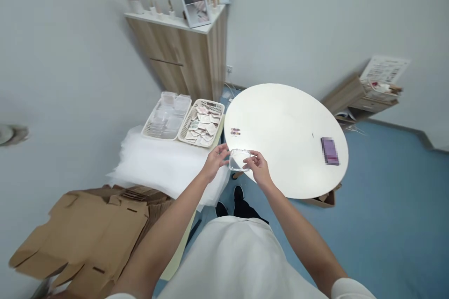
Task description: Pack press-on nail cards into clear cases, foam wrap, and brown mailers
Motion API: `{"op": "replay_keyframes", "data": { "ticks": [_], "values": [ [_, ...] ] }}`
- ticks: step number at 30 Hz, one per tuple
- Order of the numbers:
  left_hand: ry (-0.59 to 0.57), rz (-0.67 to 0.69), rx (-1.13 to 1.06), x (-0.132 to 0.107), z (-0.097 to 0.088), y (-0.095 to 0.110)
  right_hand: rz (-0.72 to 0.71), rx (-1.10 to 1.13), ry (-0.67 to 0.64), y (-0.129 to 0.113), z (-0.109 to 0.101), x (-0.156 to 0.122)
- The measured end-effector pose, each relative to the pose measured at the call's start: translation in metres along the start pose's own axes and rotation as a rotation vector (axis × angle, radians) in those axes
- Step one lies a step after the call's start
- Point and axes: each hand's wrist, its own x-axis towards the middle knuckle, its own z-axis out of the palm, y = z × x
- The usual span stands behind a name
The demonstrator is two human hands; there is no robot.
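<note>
A clear, shallow plastic box (238, 160) with rounded corners is held over the near left edge of the round white table (280, 117). My right hand (257, 168) grips its right side, thumb and fingers closed on the rim. At the box's left edge is my left hand (214, 163), its fingers apart and the tips close to the plastic; whether they touch it is hard to see. Just beyond the box, small reddish-brown round pieces (235, 131) lie in two short rows on the tabletop.
To the left stand a basket of clear plastic boxes (144, 126) and a basket of small packets (222, 111). White wrapping sheets (150, 163) and flattened cardboard boxes (91, 229) lie nearer. A purple item (330, 151) rests on the table's right. Behind is a wooden cabinet (189, 60).
</note>
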Motion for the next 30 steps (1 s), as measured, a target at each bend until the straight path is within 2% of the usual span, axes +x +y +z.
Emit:
{"op": "replay_keyframes", "data": {
  "ticks": [5,10,16,19,23,26,30],
  "values": [
    [-0.178,-0.145,0.178,-0.009,0.051,-0.015,-0.009,0.03,0.117,0.002,-0.05,-0.022],
    [-0.177,-0.211,0.098,-0.002,0.099,-0.034,-0.008,0.011,0.169,0.009,-0.094,-0.032],
    [-0.145,-0.246,-0.012,0.017,0.153,-0.051,-0.057,-0.055,0.182,0.01,-0.157,-0.029],
    [-0.113,-0.267,-0.021,0.031,0.176,-0.054,-0.195,-0.273,0.106,0.003,-0.192,-0.023],
    [-0.093,-0.26,0.007,0.048,0.2,-0.058,-0.345,-0.539,-0.125,-0.007,-0.231,-0.01],
    [-0.118,-0.278,0.018,0.056,0.215,-0.062,-0.363,-0.584,-0.231,-0.009,-0.251,0.002],
    [-0.147,-0.268,0.045,0.062,0.233,-0.068,-0.399,-0.588,-0.254,-0.007,-0.268,0.014]
  ]
}}
